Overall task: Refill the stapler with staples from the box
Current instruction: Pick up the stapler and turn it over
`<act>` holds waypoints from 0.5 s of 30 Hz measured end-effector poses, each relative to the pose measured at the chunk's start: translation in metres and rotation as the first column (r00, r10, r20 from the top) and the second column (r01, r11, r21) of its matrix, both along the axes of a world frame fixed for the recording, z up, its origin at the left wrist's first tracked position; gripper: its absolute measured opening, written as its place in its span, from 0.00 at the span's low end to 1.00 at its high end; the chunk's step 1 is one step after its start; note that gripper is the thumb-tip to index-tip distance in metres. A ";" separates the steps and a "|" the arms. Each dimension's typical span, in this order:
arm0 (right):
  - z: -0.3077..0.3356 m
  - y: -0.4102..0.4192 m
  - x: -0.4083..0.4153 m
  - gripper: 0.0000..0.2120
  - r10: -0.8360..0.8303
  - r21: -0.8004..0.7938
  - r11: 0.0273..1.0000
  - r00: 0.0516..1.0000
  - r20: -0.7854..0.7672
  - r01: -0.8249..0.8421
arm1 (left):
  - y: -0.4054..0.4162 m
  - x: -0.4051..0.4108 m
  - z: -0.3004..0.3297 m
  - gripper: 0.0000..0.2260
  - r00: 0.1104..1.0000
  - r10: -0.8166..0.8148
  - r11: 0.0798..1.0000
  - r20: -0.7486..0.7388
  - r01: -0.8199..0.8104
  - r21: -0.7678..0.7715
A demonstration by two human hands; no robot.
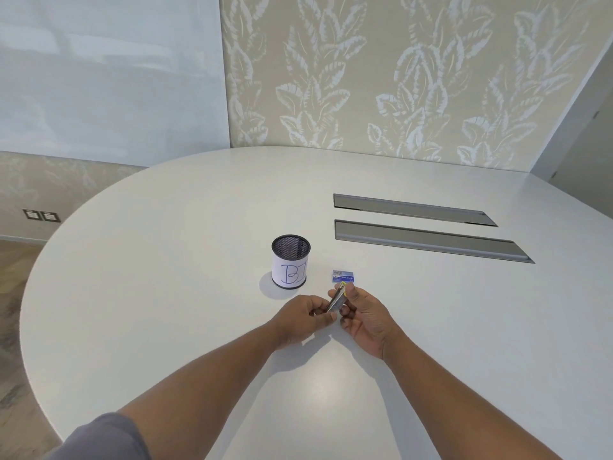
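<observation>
A small stapler (336, 298), silver metal with a yellow tip, is held above the white table (166, 260) between both hands. My left hand (300, 318) pinches its near end with fingers and thumb. My right hand (363, 313) grips its far side, thumb near the yellow tip. The small blue box of staples (343, 276) lies on the table just beyond the hands, its left end showing a grey inside. Whether the stapler is opened up is too small to tell.
A black mesh pen cup (291, 265) with a white paper label stands left of the box. Two long grey cable slots (414, 209) (431, 242) are set into the table at the right. A patterned wall lies beyond the far edge.
</observation>
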State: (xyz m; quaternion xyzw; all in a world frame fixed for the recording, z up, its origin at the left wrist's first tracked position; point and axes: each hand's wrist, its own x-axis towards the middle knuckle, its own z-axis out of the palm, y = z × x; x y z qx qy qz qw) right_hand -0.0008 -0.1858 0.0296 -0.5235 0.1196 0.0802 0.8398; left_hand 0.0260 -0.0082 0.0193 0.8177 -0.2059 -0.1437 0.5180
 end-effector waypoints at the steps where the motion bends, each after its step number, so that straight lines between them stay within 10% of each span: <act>1: -0.001 -0.001 0.000 0.20 0.002 0.003 1.000 1.000 0.001 -0.002 | 0.000 0.000 0.000 0.08 1.000 -0.001 1.000 0.007 0.001 0.008; 15: -0.019 -0.020 -0.001 0.19 0.122 0.304 0.943 0.991 0.059 -0.134 | -0.001 0.002 -0.004 0.07 0.999 0.036 0.998 -0.034 -0.038 -0.044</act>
